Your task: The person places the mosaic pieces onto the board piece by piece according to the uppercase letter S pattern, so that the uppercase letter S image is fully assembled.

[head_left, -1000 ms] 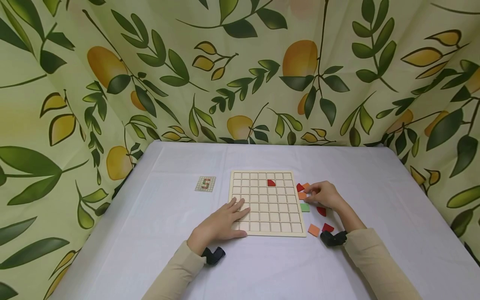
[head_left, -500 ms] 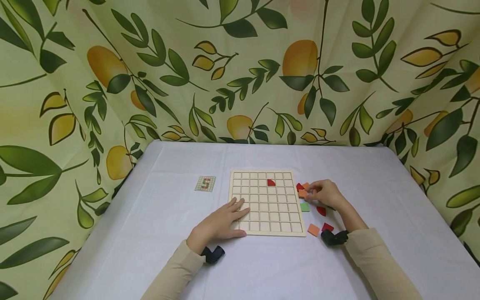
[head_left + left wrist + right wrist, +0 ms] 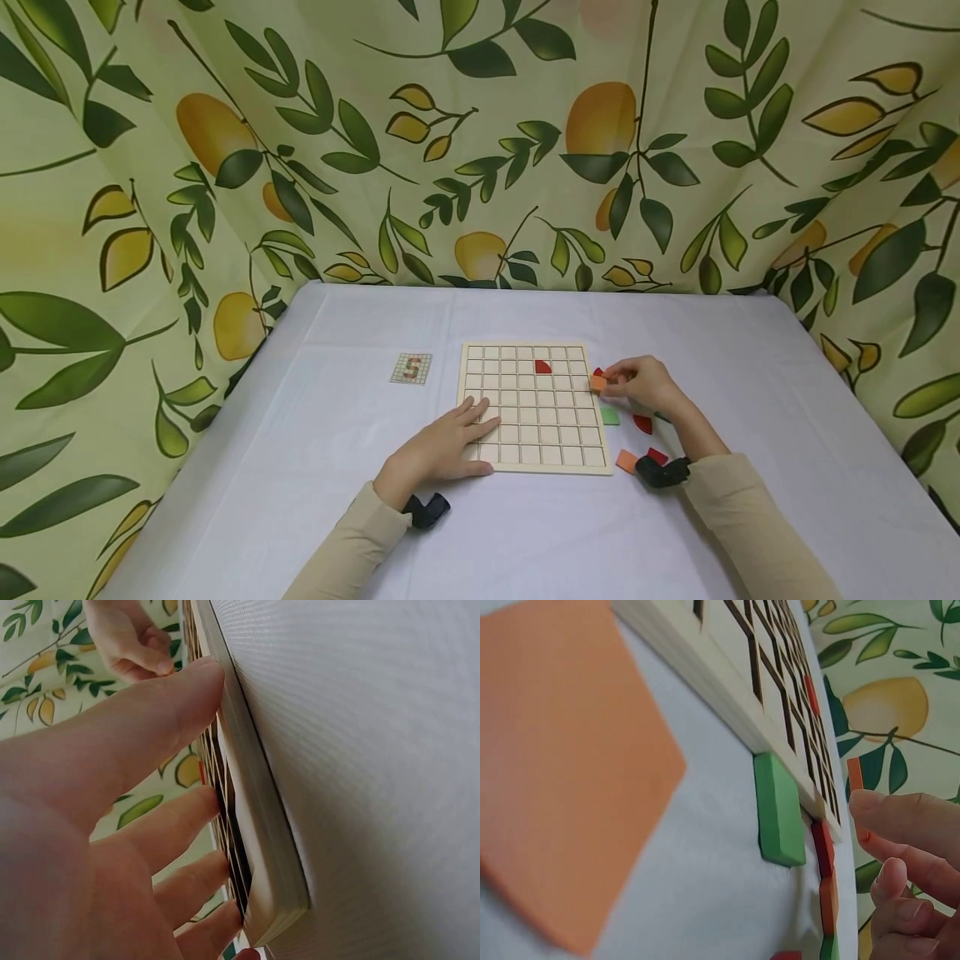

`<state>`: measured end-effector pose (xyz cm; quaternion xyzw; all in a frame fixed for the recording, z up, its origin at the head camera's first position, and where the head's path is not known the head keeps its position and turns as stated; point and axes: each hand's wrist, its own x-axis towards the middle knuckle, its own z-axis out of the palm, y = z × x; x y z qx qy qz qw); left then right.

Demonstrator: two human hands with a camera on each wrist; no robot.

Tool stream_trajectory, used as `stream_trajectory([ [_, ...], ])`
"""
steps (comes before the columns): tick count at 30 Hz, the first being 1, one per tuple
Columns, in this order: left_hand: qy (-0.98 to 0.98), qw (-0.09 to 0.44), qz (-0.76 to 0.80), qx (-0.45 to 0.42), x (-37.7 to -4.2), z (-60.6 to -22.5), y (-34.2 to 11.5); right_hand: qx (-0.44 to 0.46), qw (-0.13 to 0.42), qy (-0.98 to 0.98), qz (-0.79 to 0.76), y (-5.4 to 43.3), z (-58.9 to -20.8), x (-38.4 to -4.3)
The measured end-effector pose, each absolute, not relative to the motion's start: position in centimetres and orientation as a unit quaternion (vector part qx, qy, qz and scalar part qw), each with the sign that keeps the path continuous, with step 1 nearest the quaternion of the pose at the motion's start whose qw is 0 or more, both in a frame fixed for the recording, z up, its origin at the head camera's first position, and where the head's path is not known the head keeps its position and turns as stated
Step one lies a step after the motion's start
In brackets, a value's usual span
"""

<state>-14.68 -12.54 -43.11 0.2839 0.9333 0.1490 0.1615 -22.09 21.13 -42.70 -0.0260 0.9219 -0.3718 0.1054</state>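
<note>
Pattern card (image 3: pixel 412 368), 10 o'clock of grid board (image 3: pixel 528 416): S-like figure, finer detail too small to read. Right hand (image 3: pixel 643 381) pinches orange square tile (image 3: pixel 597 383) at board's 2 o'clock edge; red piece (image 3: pixel 597 372) behind mostly hidden. Left hand (image 3: pixel 442 443) released, fingers spread on board at 8 o'clock, covering cells. Second orange tile (image 3: pixel 577 765) cut off in right wrist view.
</note>
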Motion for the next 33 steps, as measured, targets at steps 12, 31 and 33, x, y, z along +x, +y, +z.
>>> stream_trajectory([
  [12,0.933,0.162,0.153,0.283,-14.6,-43.0,-12.5,-0.032,0.104,0.917,-0.385,20.1,-42.8,-22.8],
  [31,0.936,0.155,0.147,0.28,-14.5,-43.1,-12.5,-0.032,0.112,0.908,-0.402,18.2,-42.9,-23.5],
  [33,0.936,0.154,0.145,0.28,-14.5,-43.1,-12.5,-0.032,0.114,0.908,-0.401,18.0,-42.9,-23.5],
])
